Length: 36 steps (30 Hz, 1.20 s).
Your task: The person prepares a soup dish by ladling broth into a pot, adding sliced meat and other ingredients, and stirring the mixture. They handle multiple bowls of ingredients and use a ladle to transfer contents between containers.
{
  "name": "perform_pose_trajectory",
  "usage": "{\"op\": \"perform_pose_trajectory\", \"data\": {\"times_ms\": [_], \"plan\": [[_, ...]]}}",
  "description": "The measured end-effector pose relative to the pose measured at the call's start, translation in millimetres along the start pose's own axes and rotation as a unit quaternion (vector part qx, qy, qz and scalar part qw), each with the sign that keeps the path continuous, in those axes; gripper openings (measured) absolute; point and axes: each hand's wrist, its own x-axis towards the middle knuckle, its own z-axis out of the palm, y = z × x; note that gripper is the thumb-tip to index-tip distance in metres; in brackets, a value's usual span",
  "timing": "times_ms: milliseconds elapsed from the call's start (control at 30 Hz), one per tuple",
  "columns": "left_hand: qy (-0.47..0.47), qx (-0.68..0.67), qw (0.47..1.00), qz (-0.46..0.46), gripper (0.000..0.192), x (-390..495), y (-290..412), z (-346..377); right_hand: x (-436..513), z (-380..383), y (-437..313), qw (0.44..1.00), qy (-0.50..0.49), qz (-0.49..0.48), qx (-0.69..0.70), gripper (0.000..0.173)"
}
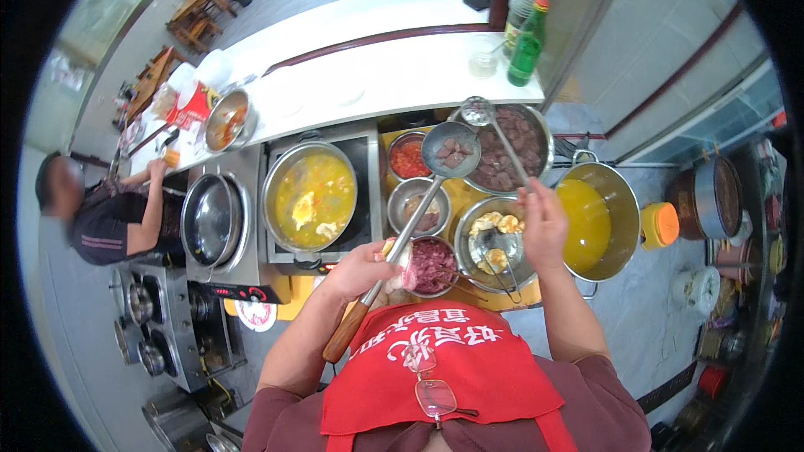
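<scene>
My left hand [365, 271] grips the metal shaft of a ladle [408, 226] with a wooden handle end. Its bowl holds several chunks of brownish meat [453, 154]. In my right hand [545, 225] is the handle of a perforated skimmer [477, 111], whose head lies at the rim of a large steel pot of dark meat chunks [510, 150], beside the ladle bowl. Below my right hand stands a steel bowl with fried eggs [496, 260] and wire tongs [502, 279]. Close to my left hand sits a bowl of reddish minced meat [433, 263], with something white and pink at its edge.
A pot of yellow soup with egg [308, 201] stands on a cooktop at left; a deep pot of yellow liquid [584, 229] is at right. Nearby are chopped red peppers [409, 160], a small meat bowl [419, 210], a green bottle [527, 44] and another person [113, 220].
</scene>
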Motion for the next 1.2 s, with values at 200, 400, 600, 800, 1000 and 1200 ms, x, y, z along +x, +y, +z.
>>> {"op": "perform_pose_trajectory", "data": {"times_ms": [200,400,600,800,1000,1200], "plan": [[0.097,-0.101,0.989,0.052,0.056,-92,-15,-18,21,-15,22,0.906,0.094,0.197,0.362,0.036],[0.336,0.032,0.94,0.048,0.041,-153,-74,-49,36,13,19,0.933,0.048,0.193,0.301,0.031],[0.499,0.257,0.827,-0.033,0.025,-134,-91,-66,34,90,39,0.972,-0.094,0.173,0.131,0.034],[0.57,0.473,0.672,-0.024,0.02,-105,-136,-94,11,116,43,0.985,-0.125,0.116,0.023,0.034],[0.622,0.511,0.593,-0.034,0.018,-107,-145,-105,4,96,28,0.989,-0.083,0.11,0.043,0.035],[0.495,0.068,0.861,0.089,0.028,-120,-147,-103,4,20,22,0.986,0.017,0.161,0.047,0.035]]}}
